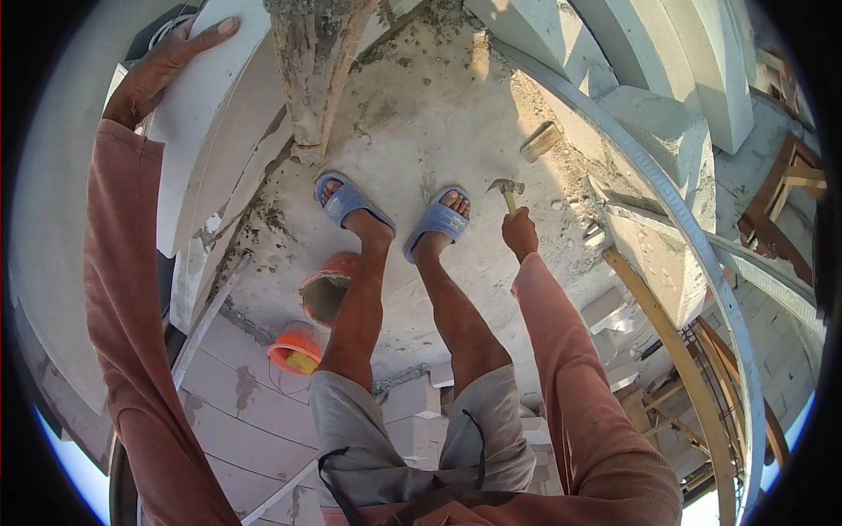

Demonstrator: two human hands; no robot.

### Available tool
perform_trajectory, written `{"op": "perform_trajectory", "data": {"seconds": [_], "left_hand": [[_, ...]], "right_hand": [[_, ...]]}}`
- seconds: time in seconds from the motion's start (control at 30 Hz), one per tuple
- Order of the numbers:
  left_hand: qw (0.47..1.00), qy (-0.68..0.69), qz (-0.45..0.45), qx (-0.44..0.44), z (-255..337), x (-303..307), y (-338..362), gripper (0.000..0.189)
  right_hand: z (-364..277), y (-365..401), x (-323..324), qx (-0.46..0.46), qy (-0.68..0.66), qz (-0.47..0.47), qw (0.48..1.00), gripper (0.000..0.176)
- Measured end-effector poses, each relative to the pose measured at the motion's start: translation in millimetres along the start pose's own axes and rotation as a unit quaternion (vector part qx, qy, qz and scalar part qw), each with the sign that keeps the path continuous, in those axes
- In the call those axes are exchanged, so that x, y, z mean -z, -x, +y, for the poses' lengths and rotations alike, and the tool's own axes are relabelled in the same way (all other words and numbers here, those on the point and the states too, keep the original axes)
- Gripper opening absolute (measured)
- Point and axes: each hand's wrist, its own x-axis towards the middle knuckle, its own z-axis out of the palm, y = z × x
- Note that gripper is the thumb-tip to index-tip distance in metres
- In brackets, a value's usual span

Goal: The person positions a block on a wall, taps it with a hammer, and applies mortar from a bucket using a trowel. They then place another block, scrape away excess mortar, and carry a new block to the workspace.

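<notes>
My right hand [519, 233] is closed around the handle of a claw hammer [506, 188]. The hammer's metal head points away from me, over the dusty concrete floor [421, 114]. At the upper left, my left hand [167, 66] rests on the edge of a pale wall block [215, 96]. Its thumb is stretched out across the top, and the other fingers are partly hidden. A rough wooden post [307, 79] stands to the right of that block. My feet, in blue sandals [438, 223], are planted on the floor between the two arms.
Two orange buckets [326, 294] [296, 346] stand by my left leg; the smaller has something yellow inside. A loose brick piece [540, 141] lies ahead on the right. Long curved-looking metal strips [649, 167] and a wooden plank [667, 342] run along the right side, beside pale blocks [658, 123].
</notes>
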Motion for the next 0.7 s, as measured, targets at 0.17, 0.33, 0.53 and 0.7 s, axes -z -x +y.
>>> {"op": "perform_trajectory", "data": {"seconds": [0.17,0.33,0.53,0.7], "left_hand": [[0.999,-0.009,-0.007,-0.033,11.9,-11.0,8.4,0.099],[0.989,-0.061,0.123,-0.052,-11.3,-27.6,-1.7,0.104],[0.993,-0.081,0.088,-0.02,2.6,-23.0,18.2,0.099],[0.986,-0.085,0.131,-0.057,-4.4,-30.5,13.7,0.089]], "right_hand": [[-27.3,150.3,73.0,0.125,-0.028,-0.086,0.988,0.04],[-139.0,355.1,199.2,0.247,-0.116,-0.209,0.939,0.036],[-305.8,478.7,261.5,0.239,-0.187,-0.183,0.935,0.038],[-477.4,456.8,275.8,0.472,-0.07,0.033,0.878,0.036]]}}
